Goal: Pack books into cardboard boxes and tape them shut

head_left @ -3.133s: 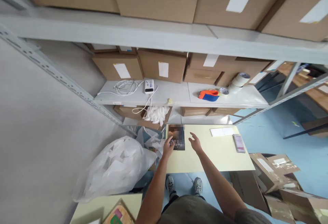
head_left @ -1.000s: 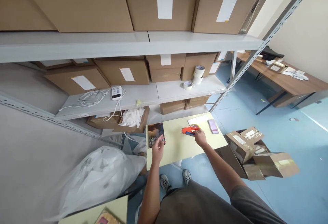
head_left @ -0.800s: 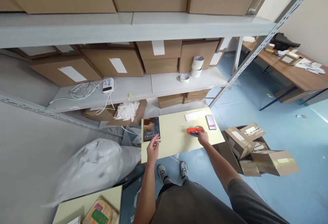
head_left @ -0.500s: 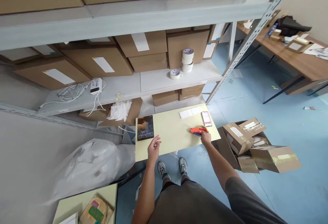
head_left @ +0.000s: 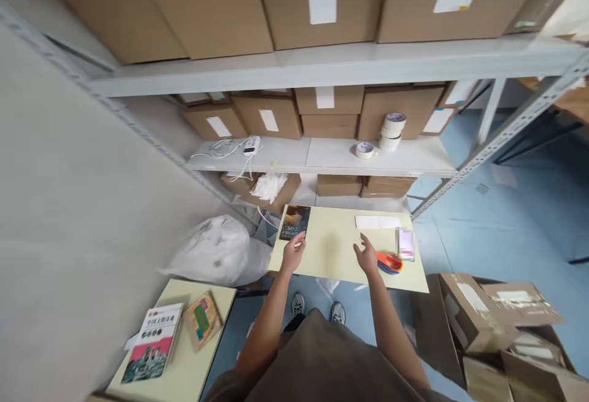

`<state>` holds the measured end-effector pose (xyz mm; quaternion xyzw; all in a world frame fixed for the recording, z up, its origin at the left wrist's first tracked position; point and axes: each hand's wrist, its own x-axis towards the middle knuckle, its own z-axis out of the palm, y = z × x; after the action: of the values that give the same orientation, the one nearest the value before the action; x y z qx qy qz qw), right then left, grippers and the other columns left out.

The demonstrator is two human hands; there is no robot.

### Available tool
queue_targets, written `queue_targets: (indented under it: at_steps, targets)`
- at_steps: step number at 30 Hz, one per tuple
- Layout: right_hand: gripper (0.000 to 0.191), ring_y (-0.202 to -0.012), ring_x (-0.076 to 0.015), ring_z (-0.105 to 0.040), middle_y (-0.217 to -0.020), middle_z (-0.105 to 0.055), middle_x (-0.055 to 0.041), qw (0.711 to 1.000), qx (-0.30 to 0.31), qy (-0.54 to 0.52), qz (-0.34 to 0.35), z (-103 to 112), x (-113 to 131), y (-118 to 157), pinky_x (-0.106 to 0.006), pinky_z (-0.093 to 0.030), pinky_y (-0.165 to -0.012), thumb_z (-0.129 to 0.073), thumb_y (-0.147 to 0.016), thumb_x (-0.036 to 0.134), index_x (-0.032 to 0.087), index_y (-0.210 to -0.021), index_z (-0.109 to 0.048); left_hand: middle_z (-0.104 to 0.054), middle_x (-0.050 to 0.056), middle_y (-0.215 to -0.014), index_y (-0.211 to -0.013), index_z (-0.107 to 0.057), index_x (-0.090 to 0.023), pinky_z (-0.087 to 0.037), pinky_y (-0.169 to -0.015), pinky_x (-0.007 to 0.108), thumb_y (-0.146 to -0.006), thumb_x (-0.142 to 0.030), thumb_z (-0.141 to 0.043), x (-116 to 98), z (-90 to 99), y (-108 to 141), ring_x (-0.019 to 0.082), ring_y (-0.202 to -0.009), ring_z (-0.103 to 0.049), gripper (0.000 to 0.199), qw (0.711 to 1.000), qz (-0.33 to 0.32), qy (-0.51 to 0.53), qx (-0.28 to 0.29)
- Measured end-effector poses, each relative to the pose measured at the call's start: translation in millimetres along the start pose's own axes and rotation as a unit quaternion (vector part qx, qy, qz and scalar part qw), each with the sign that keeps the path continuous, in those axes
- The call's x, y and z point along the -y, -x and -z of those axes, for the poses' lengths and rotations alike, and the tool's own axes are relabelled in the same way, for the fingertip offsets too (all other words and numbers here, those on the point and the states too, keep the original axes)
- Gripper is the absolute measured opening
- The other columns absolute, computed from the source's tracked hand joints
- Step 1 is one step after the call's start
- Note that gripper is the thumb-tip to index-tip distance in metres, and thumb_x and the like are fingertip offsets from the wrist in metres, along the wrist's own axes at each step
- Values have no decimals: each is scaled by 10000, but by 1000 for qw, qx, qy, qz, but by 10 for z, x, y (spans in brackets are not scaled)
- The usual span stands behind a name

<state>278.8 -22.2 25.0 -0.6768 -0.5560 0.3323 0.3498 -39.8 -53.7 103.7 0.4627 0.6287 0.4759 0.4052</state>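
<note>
My left hand [head_left: 293, 253] is open, fingers apart, at the lower edge of a dark-covered book [head_left: 297, 218]; I cannot tell if it touches the book. Over the pale yellow table [head_left: 329, 224] my right hand [head_left: 367, 256] is also open and holds nothing. Just right of it lies a red and blue tool [head_left: 390, 262], with some yellow, that looks like a tape dispenser. Beyond that tool is a blurred-out white and pink card or label [head_left: 405, 244]. A white paper strip [head_left: 378, 222] lies along the table's far side.
Shelves with cardboard boxes [head_left: 329, 123] rise ahead; tape rolls [head_left: 390, 132] and a white power strip [head_left: 251, 145] sit on one. An open carton of boxes [head_left: 478, 310] stands right. At left are a plastic bag [head_left: 211, 251] and a side table with books [head_left: 154, 340].
My right hand has let go of the red and blue tool and moved left of it. My left hand stays by the dark book. The view has turned left.
</note>
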Motion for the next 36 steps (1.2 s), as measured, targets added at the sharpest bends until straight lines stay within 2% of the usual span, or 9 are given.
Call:
queue_targets:
  at_steps: [5, 11, 16, 19, 21, 24, 29, 32, 36]
  targets:
    - [598, -1434, -331, -571, -1561, -602, -124, 987, 96, -22, 123, -622, 787, -75, -508, -587, -1039, -596, -910, 422, 259, -1485, -604, -758, 147, -1324, -1267, -762, -201, -597, -1024, 440, -854, -447, -752, 86, 705, 10, 287, -1206, -720, 481, 996, 9, 24, -84]
    - [601, -1494, -319, -519, -1603, -565, -118, 963, 177, 9, 203, -1358, 1490, -176, -525, -552, -1120, -596, -939, 424, 258, -1517, -591, -736, 174, -1353, -1280, -751, -188, -586, -1057, 481, -881, -377, -725, 286, 1554, 29, 324, -1269, -691, 443, 982, 23, 38, -184]
    - [581, -1511, -339, -504, -1594, -574, -137, 938, 211, 19, 273, -2203, 2027, -29, -556, -439, -1236, -585, -955, 421, 219, -1497, -625, -676, 136, -1459, -1393, -676, -225, -586, -1068, 425, -951, -317, -634, 520, 2450, 76, 274, -1344, -652, 453, 975, 57, -15, -213]
    - [557, -1505, -341, -513, -1585, -584, -141, 921, 247, 29, 299, -2772, 2344, 146, -559, -429, -1246, -581, -965, 419, 219, -1482, -642, -635, 118, -1519, -1440, -640, -234, -594, -1060, 400, -982, -270, -578, 746, 3012, 87, 258, -1375, -628, 464, 967, 73, -52, -239]
    - [530, -1493, -339, -529, -1562, -607, -138, 910, 269, 38, 313, -3149, 2549, 272, -558, -430, -1247, -589, -971, 406, 231, -1467, -654, -638, 102, -1520, -1461, -628, -239, -580, -1085, 398, -999, -244, -534, 915, 3355, 87, 244, -1381, -620, 471, 963, 90, -108, -230]
    - [498, -1482, -330, -544, -1533, -634, -121, 894, 301, 57, 328, -3693, 2823, 445, -557, -433, -1249, -626, -959, 354, 255, -1445, -668, -654, 105, -1502, -1462, -642, -230, -492, -1189, 436, -983, -195, -526, 1154, 3779, 91, 263, -1423, -577, 494, 947, 117, -249, -165]
    - [546, -1490, -301, -539, -1565, -605, -128, 885, 344, 128, 285, -4480, 3086, 650, -493, -421, -1263, -666, -917, 255, 223, -1461, -654, -606, 141, -1552, -1454, -673, -237, -283, -1262, 585, -862, -100, -618, 1465, 4239, 162, 387, -1607, -289, 610, 883, 132, -447, -54]
    - [571, -1513, -287, -510, -1582, -586, -142, 878, 368, 168, 256, -4835, 3151, 718, -464, -391, -1279, -661, -918, 235, 193, -1486, -626, -743, 169, -1324, -1298, -780, -240, -295, -1202, 603, -908, -95, -557, 1584, 4495, 258, 394, -1482, -454, 471, 865, 167, -471, -56]
    - [587, -1547, -300, -460, -1614, -545, -165, 872, 385, 213, 216, -5172, 3243, 763, -434, -359, -1286, -677, -933, 284, 174, -1505, -605, -801, 148, -1153, -1035, -862, -253, -366, -1129, 546, -969, -142, -546, 1613, 4875, 512, 361, -1329, -574, 341, 876, 169, -447, -70]
